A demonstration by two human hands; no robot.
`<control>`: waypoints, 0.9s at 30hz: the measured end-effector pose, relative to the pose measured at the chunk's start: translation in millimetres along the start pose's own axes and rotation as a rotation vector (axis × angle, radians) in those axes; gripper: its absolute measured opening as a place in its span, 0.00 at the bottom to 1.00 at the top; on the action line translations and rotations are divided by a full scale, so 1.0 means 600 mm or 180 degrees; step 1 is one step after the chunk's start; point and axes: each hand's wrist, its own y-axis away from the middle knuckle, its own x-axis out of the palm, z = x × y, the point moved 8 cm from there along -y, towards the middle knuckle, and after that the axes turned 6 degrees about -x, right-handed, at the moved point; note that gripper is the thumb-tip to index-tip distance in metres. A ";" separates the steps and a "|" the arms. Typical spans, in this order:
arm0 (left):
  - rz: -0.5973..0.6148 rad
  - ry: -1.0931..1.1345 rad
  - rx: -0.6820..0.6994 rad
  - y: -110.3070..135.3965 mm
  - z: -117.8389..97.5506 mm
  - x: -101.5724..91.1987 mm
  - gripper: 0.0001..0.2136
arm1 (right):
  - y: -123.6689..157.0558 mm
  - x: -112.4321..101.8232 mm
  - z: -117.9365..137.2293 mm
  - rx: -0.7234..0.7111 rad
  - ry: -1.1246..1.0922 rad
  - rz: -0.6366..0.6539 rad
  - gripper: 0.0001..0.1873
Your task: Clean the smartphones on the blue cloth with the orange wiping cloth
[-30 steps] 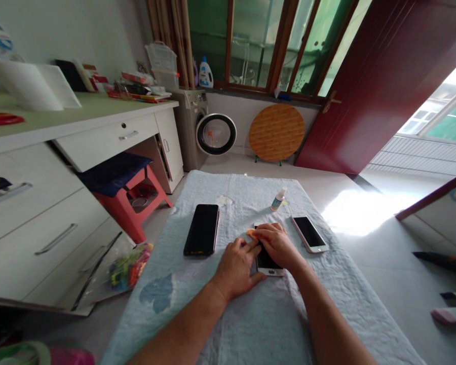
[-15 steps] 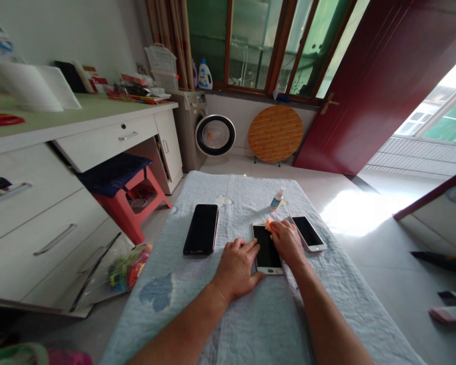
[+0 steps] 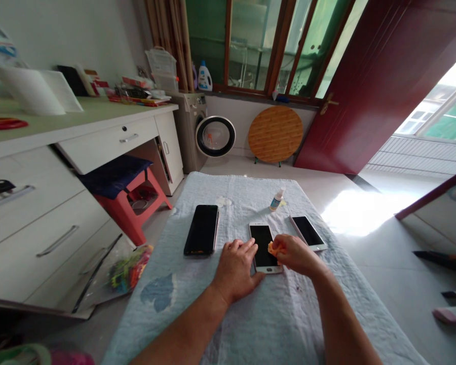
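Observation:
A white smartphone [image 3: 261, 235] with a dark screen lies face up on the pale blue cloth cover [image 3: 228, 188]. My left hand [image 3: 237, 263] steadies it, fingers along its left edge and thumb at its bottom corner. Pinched in my right hand [image 3: 294, 253] is a small orange cloth [image 3: 273, 249], pressed on the right side of the screen. My hand hides part of that cloth. Just right of it lies a second white phone [image 3: 307, 232], also face up. A larger black phone [image 3: 201, 229] rests to the left of my left hand.
A small spray bottle [image 3: 276, 199] stands beyond the phones. On the left are a white desk [image 3: 99, 142] and a red stool [image 3: 135, 203] with a dark cushion. Behind are an open-doored washing machine [image 3: 190, 132], a round wooden tabletop [image 3: 275, 133] and a red door [image 3: 349, 91].
My right hand has slid the orange cloth down the screen, from near the phone's top edge to its lower right. The phone has tilted slightly; my left hand stays nearly still.

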 end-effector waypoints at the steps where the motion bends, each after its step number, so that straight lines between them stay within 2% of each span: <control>1: -0.0016 -0.0004 -0.0001 0.000 0.001 0.000 0.28 | 0.005 0.004 0.000 0.0081 -0.0167 0.0149 0.07; 7: -0.0148 -0.0086 0.0032 0.002 0.003 -0.003 0.29 | 0.027 0.031 -0.002 0.0352 -0.0828 0.1025 0.09; 10: -0.0214 -0.0130 0.0004 0.002 0.006 -0.007 0.28 | 0.025 0.036 -0.005 0.0328 -0.0877 0.1086 0.12; 12: -0.0199 -0.0135 0.0025 0.001 0.008 -0.007 0.28 | 0.015 0.031 -0.004 0.0214 -0.0744 0.0834 0.12; 16: -0.0133 -0.0108 0.0128 -0.001 0.011 -0.003 0.29 | -0.014 0.013 0.004 -0.0113 -0.0191 -0.0107 0.08; 19: -0.0120 -0.0074 0.0170 -0.001 0.012 0.000 0.29 | -0.033 0.010 -0.001 -0.0143 0.0087 -0.0672 0.08; 23: -0.0147 -0.0045 0.0174 -0.001 0.014 0.000 0.29 | -0.053 0.020 -0.021 -0.0054 0.0224 -0.1019 0.10; 27: -0.0147 -0.0023 0.0179 -0.002 0.016 0.000 0.29 | -0.064 0.023 -0.026 -0.0048 0.0315 -0.1129 0.13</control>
